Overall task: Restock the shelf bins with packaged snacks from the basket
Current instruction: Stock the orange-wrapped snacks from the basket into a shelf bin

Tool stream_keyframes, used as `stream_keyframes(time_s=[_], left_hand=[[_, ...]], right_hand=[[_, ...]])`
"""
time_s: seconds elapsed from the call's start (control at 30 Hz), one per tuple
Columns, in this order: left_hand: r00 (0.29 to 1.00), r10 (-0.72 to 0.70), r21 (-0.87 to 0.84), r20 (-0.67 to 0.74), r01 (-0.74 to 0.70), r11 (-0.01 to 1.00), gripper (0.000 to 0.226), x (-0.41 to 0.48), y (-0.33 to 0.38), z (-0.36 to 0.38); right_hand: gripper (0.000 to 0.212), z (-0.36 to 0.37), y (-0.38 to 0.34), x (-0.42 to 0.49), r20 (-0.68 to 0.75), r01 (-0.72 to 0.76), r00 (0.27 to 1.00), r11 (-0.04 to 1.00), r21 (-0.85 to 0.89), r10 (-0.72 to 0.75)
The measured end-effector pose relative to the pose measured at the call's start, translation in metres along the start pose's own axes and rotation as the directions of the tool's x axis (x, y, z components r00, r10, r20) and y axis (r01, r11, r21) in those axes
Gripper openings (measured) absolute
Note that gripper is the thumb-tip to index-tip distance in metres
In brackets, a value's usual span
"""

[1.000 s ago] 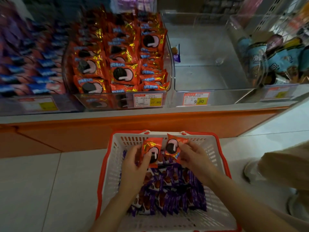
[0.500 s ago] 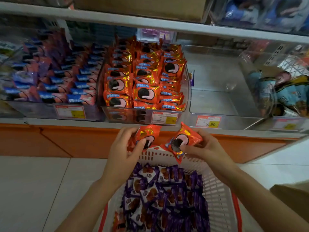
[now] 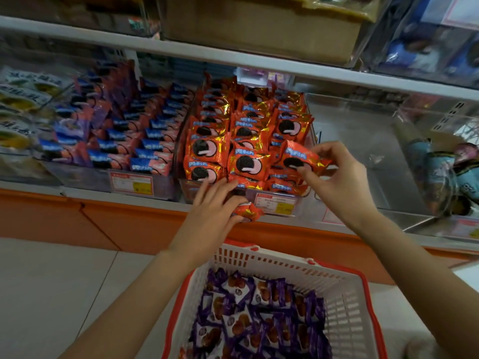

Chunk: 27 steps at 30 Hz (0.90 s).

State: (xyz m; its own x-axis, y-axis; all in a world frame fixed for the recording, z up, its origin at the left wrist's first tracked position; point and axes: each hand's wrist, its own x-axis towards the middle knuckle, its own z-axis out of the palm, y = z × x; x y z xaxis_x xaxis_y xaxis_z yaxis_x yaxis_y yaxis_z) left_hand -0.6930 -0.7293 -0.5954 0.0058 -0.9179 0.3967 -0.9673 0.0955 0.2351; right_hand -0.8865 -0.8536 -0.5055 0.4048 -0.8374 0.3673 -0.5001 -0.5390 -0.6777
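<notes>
My right hand (image 3: 339,177) pinches an orange cookie packet (image 3: 298,156) over the right front of the clear bin of orange cookie packets (image 3: 233,141). My left hand (image 3: 215,206) grips a second orange packet (image 3: 247,211) just below that bin's front edge, by its price label (image 3: 274,203). Below them stands the white basket with a red rim (image 3: 344,301), holding several purple snack packets (image 3: 259,320).
Left of the orange bin sits a bin of blue-and-pink packets (image 3: 124,136). To its right is a nearly bare clear bin (image 3: 363,151), then a bin of teal wrapped cones (image 3: 445,174). An upper shelf edge (image 3: 233,58) runs above. An orange plinth (image 3: 129,224) meets the pale floor.
Both hands rose from above the basket to the orange bin, each carrying its packet. The right packet now lies over the bin's front stack; the view tilted up.
</notes>
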Motion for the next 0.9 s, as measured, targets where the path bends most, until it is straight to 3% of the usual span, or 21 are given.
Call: stream_keyframes(time_s=[0.2,0.33,0.43,0.73,0.9], left_hand=[[0.999,-0.044,-0.048,-0.015,0.043,0.998,0.035,0.000,0.003,0.007],[0.998,-0.036,-0.068,-0.048,0.032,0.997,0.023,0.001,0.002,0.007],[0.998,-0.036,-0.070,-0.042,0.033,0.997,0.026,0.002,0.002,0.005],[0.999,-0.040,-0.079,-0.032,0.037,0.996,0.025,0.004,0.004,0.000],[0.998,-0.062,-0.091,0.015,0.063,0.994,0.027,0.003,0.006,-0.005]], right_hand=[[0.032,0.015,0.004,0.049,0.068,0.104,0.994,0.965,-0.241,-0.091],[0.033,0.029,0.009,0.069,0.115,0.084,0.993,0.920,-0.382,-0.043],[0.035,0.033,0.011,0.079,0.141,0.065,0.990,0.843,-0.533,0.013],[0.031,0.033,0.021,0.087,0.156,0.079,0.988,0.891,-0.446,-0.010],[0.030,0.040,0.019,0.087,0.071,0.138,0.989,0.670,-0.730,-0.127]])
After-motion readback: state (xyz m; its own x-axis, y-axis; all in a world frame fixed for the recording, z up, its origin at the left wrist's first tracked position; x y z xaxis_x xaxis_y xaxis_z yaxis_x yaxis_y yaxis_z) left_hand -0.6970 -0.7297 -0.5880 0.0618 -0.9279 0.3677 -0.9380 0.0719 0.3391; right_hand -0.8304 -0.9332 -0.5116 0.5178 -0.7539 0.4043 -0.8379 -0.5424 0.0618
